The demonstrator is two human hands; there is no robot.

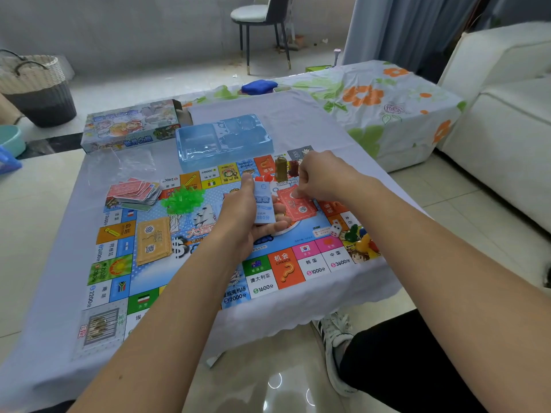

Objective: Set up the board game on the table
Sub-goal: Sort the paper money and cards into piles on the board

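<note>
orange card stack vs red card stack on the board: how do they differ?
The orange card stack lies left of the board's centre; the red card stack lies right of centre. Nothing touches the orange card stack; the right hand pinches the red card stack at its top edge. Both lie flat, face down, inside the ring of squares.

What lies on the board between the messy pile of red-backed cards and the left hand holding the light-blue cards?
In the head view, a heap of green plastic houses lies between the red-backed cards and the left hand, on the board.
</note>
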